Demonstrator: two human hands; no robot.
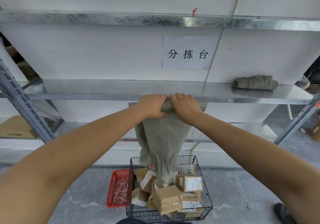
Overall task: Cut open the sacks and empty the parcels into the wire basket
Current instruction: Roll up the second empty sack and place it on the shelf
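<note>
Above the basket point(207, 196), my left hand point(152, 105) and right hand point(186, 108), side by side, curl tight round the rolled top of the sack point(162, 142). It hangs straight down from my fingers, mouth among the parcels point(167, 199).

grey-green sack point(162, 137), coarse woven pattern, small red tag point(150, 166) near its lower end; rolled sack point(256, 82) same grey-green weave; wire basket point(206, 196) black, square grid mesh; parcels point(167, 198) brown cardboard, white labels with black print; tray point(114, 185) red plastic lattice, white ties point(119, 189) inside; shelving point(103, 18) silver-grey, mottled dark patches; sign point(189, 52) white, black characters; panels point(86, 54) white; floor point(242, 189) grey, pale streaks; red string point(194, 12) on top shelf; shoe point(284, 213) black
</note>
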